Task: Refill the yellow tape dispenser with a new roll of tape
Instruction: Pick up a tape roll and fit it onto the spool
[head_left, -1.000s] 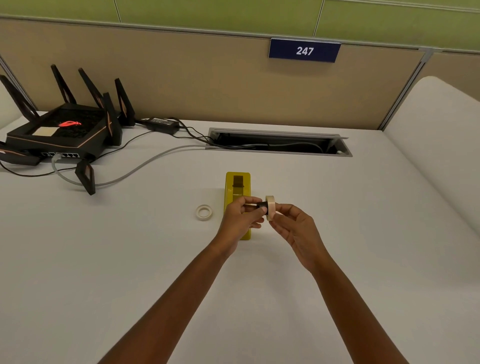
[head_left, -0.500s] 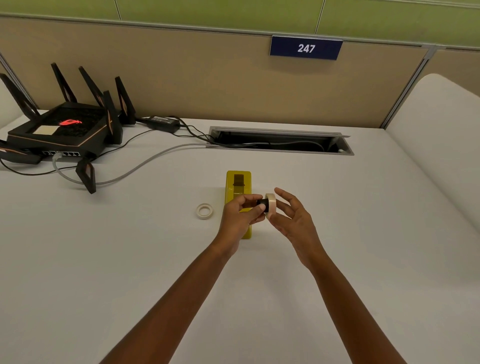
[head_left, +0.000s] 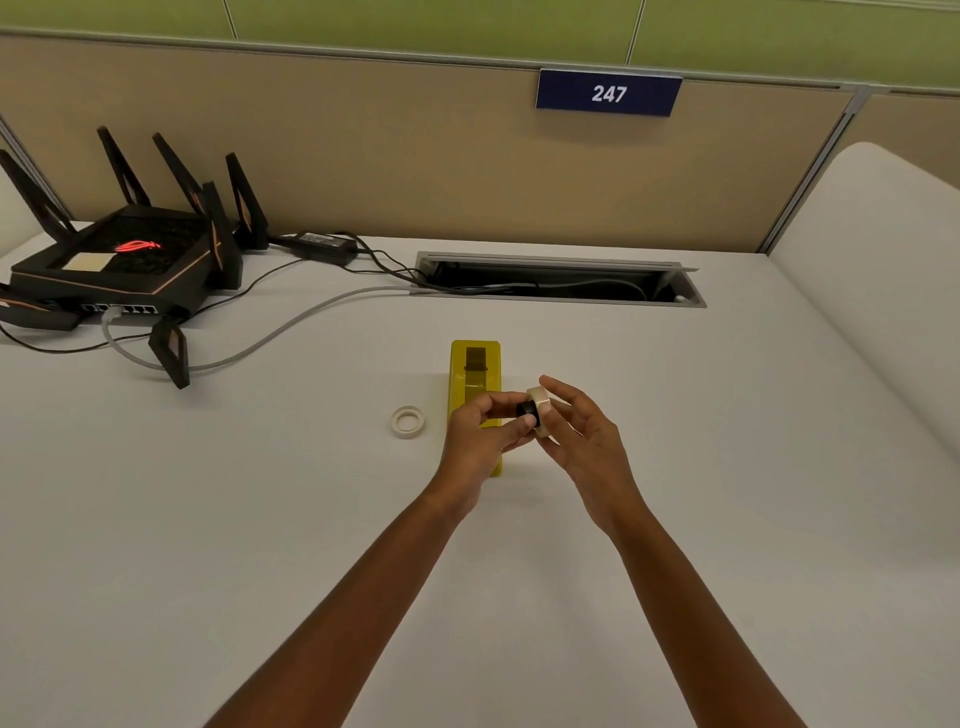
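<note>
The yellow tape dispenser (head_left: 475, 371) stands on the white desk, its near end hidden behind my left hand. Just above it I hold a cream tape roll (head_left: 541, 410) with a black spool core (head_left: 525, 410) pushed into its left side. My left hand (head_left: 480, 441) pinches the black core between thumb and fingers. My right hand (head_left: 582, 439) cups the roll from the right, with its fingers spread and touching the roll's edge. A second, thin white ring (head_left: 408, 421), which looks like a spent tape core, lies flat on the desk left of the dispenser.
A black router (head_left: 122, 262) with tall antennas sits at the far left, with cables (head_left: 291, 332) trailing across the desk to an open cable slot (head_left: 558, 280) at the back. A beige partition closes off the back. Another white surface rises at the right.
My right hand's fingers have opened out from a pinch into a spread cup against the roll. The black core sits closer into the roll. The dispenser and the white ring have not moved.
</note>
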